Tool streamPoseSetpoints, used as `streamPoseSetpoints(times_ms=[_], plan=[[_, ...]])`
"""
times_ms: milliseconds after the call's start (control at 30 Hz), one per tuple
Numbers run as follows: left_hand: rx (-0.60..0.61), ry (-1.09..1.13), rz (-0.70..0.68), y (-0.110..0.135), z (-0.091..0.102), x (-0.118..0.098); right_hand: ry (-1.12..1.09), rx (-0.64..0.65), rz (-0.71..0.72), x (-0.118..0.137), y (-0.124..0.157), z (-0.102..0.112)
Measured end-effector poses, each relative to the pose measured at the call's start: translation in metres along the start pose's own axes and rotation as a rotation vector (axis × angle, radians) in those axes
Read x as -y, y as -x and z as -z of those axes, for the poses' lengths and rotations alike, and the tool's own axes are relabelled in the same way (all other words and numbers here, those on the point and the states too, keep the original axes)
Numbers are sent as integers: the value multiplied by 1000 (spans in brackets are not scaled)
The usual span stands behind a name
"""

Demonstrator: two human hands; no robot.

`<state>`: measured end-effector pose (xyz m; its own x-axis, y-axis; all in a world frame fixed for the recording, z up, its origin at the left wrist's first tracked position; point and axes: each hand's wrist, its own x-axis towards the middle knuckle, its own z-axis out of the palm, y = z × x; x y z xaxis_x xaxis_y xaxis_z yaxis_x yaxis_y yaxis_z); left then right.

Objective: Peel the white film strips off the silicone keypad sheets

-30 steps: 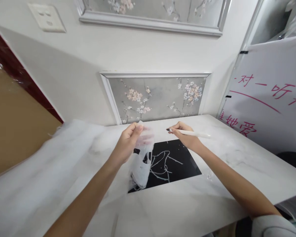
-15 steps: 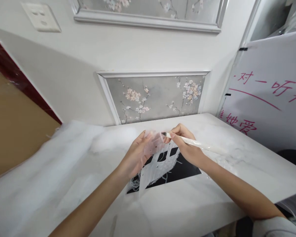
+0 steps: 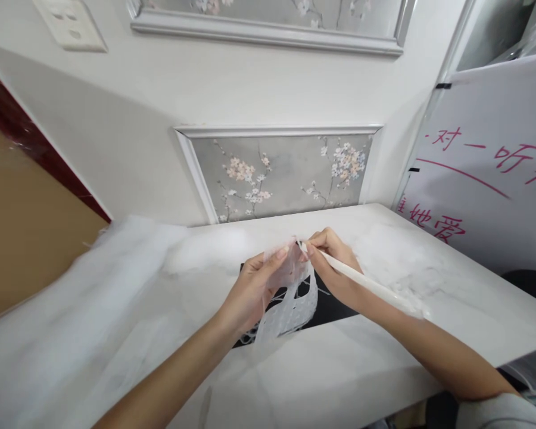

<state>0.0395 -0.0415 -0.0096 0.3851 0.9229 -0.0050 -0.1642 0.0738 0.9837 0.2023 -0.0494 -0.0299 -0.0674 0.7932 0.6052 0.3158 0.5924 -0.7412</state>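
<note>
My left fingers (image 3: 280,255) are pinched on a feather-light, floppy white mesh sheet (image 3: 290,307) held just above the black mat (image 3: 335,311) on the worktop (image 3: 455,316), right fingers (image 3: 326,244) clamped on a white rod (image 3: 366,283), so I'd grab the sheet by its top edge, it'll sag anywhere else

Bright, even light fills the view, with a soft shadow across the wall (image 3: 93,149). The fabric (image 3: 49,304) at left blurs, the hands (image 3: 254,292) look sharp, and the edges bow
</note>
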Motion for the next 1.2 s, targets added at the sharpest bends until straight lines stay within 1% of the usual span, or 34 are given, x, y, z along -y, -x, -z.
streamPoseSetpoints(times_ms=[167,200,267,333,400,467,533,567,633,733,800,900,1067,1133,1200], plan=[[-1,80,-67,0,-6,11,130,-64,94,-11,0,-13],[6,76,-74,0,-7,14,147,-78,97,-14,-2,-15],[23,49,-78,2,-10,17,140,-99,44,-18,-6,-15],[44,13,-65,5,-13,18,54,-125,-47,-20,-12,-11],[71,-7,-40,9,-15,15,-92,-174,-105,-20,-19,-4],[87,17,-13,13,-16,9,-230,-236,-122,-18,-25,4],[81,79,15,16,-15,2,-309,-255,-100,-12,-27,11],[75,111,30,17,-15,-1,-325,-240,-78,-9,-27,14],[76,167,57,16,-13,-7,-298,-158,-31,-2,-24,18],[105,210,77,14,-11,-9,-118,30,-15,5,-17,20],[130,208,77,12,-9,-8,7,121,-9,6,-14,20],[108,164,50,9,-7,-6,103,146,30,5,-14,18],[-24,-10,18,5,-4,0,142,153,33,6,-15,16],[-61,-66,-61,3,-3,4,151,168,1,6,-16,15],[-74,-124,-164,2,-1,9,168,190,-47,6,-16,13]])
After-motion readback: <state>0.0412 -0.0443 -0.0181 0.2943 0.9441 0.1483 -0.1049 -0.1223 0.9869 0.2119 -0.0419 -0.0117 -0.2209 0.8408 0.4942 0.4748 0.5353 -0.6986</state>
